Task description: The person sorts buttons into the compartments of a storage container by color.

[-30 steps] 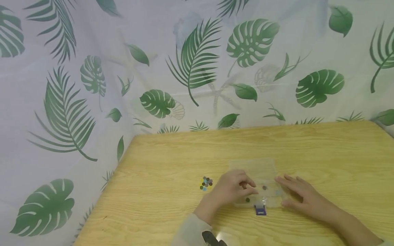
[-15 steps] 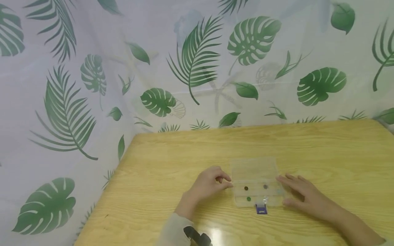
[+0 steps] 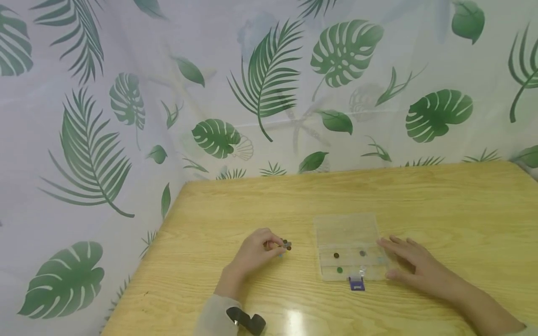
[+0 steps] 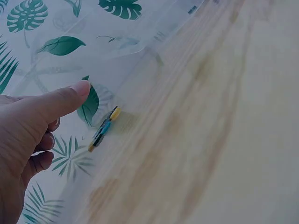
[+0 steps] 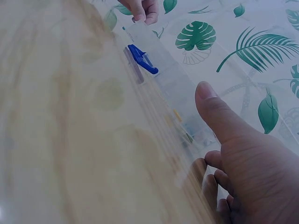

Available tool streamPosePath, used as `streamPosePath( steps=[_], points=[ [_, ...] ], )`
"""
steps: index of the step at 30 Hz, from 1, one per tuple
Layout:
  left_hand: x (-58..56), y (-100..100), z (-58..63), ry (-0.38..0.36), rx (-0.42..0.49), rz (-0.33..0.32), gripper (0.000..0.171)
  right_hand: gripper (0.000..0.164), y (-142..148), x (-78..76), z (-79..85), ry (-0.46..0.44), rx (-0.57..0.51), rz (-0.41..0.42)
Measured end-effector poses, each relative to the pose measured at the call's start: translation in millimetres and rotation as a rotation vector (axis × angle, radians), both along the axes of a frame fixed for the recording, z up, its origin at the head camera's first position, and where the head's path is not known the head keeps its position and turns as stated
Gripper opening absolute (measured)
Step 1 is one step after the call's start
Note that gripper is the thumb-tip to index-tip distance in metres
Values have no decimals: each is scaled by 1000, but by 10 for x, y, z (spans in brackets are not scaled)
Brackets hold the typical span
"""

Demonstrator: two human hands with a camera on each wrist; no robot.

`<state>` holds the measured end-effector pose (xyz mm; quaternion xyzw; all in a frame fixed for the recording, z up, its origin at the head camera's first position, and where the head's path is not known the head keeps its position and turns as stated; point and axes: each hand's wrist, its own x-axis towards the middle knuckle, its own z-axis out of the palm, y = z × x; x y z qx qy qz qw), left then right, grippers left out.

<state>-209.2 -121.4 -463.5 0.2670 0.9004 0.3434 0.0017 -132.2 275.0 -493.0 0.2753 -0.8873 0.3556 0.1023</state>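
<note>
A small pile of flat round button-like discs (image 3: 287, 244) lies on the table, brown, grey, blue and yellow. My left hand (image 3: 257, 248) is right at the pile, its fingertips covering part of it in the head view. In the left wrist view the thumb (image 4: 65, 100) stands apart from the bent fingers, with nothing between them. A clear plastic compartment box (image 3: 328, 263) has its lid laid back. Inside lie a brown disc (image 3: 336, 255), a grey-purple disc (image 3: 362, 253) and a green disc (image 3: 340, 270). Along the box's right side rests my right hand (image 3: 414, 266), fingers loosely extended.
A blue-purple latch (image 3: 357, 283) hangs from the box's front edge. The wood-grain table (image 3: 235, 210) meets leaf-printed cloth (image 3: 269, 84) at its back and left. A black strap (image 3: 245, 321) sits on the left sleeve.
My left hand has withdrawn from over the box and travelled left to the disc pile. The brown disc in the box has come into sight. My right hand has stayed put.
</note>
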Motion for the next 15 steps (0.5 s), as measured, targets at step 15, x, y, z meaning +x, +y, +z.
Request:
streamPosePath(
  steps=[15],
  points=[
    [-53,-133,-37,-25,-37,-53,12,69,-8,0,32,14,-6,17]
  ],
)
